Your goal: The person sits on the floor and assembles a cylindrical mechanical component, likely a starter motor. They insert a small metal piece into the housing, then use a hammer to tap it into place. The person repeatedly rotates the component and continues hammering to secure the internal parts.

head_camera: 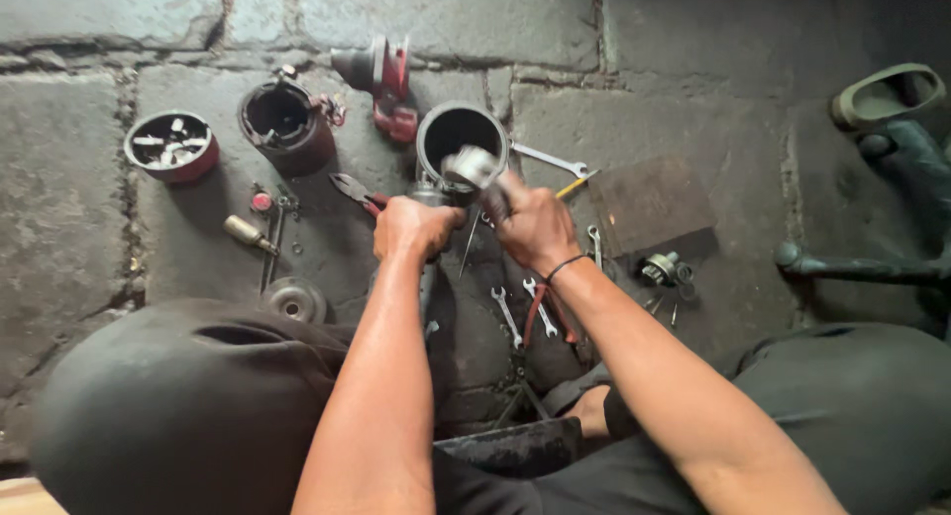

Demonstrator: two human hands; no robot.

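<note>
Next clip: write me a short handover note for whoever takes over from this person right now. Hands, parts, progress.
Left hand: closed around the upper end of a dark shaft-like part held upright between the knees.
Right hand: gripping a metal tool, blurred, at the top of that part.
Around on the stone floor: open cylindrical housing just beyond the hands, dark housing, red end cover, red-handled pliers, spanners, small gear piece.
Done: unit lies in pieces.
Left: cannot tell from this view.

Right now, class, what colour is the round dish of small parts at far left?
Red round dish, clearest in the head view.
</note>
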